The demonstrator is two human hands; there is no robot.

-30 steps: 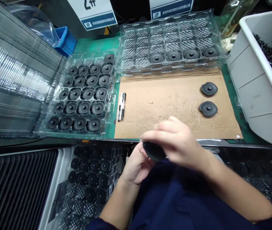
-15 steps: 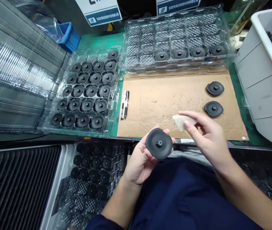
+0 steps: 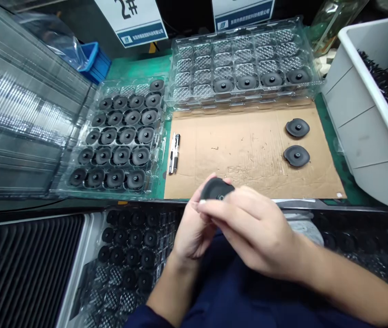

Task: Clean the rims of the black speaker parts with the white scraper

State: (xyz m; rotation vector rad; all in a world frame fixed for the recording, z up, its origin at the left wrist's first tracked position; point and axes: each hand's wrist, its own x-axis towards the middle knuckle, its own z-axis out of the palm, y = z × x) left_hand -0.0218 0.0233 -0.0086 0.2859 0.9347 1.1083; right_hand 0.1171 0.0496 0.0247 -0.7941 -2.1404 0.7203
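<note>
1. My left hand (image 3: 194, 230) is curled around one black round part (image 3: 214, 188), just in front of the near edge of the brown cardboard (image 3: 241, 150). Its fingers are wrapped on the part from below.
2. My right hand (image 3: 251, 228) lies over the left hand, with its fingers bent and pressed on the same part. I cannot tell if it has anything else in it.
3. Two more black parts (image 3: 297, 141) lie loose on the cardboard, far right, one just behind the other.
4. The clear tray on the left (image 3: 120, 136) is nearly full. I count twenty-one parts in it.
5. The clear tray at the back (image 3: 245, 64) has four parts, all in its near row.
6. Two pens (image 3: 173, 152) lie side by side at the left edge of the cardboard.
7. One white bin (image 3: 368, 109) stands on the right.
</note>
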